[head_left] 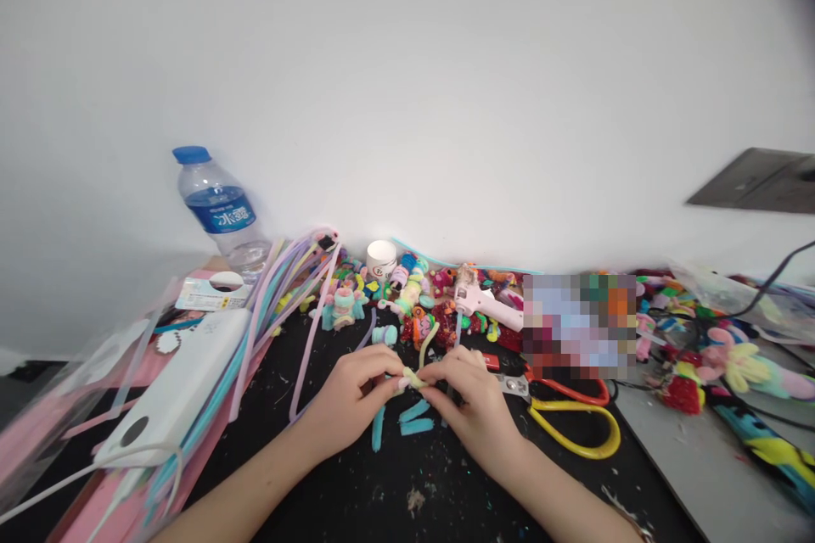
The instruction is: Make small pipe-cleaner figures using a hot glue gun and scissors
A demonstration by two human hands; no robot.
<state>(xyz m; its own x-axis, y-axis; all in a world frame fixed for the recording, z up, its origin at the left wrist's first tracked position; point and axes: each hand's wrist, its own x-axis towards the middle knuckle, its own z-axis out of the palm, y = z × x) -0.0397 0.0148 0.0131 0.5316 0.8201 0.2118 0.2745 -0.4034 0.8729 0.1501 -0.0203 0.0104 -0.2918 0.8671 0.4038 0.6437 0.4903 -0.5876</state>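
Note:
Over the black work surface (356,496), my left hand (356,394) pinches one end of a short, pale yellow pipe cleaner (415,377). The other end is between the thumb and fingers of my right hand (469,403), and the piece looks bent or coiled. Beneath the fingers lie several cut blue pipe cleaner pieces (417,426). A curved yellow pipe cleaner strip (428,344) and a coiled light blue piece (385,335) sit just beyond my hands. Scissors with yellow and orange handles (576,441) lie beside my right hand, partly hidden by it.
A pink glue gun (490,305) rests among colourful fuzzy figures (413,288) along the wall, near a white paper cup (381,259). Left are long pastel pipe cleaners (251,348), a white power bank (175,386) with a cable, and a water bottle (220,208). A blurred patch hides something right.

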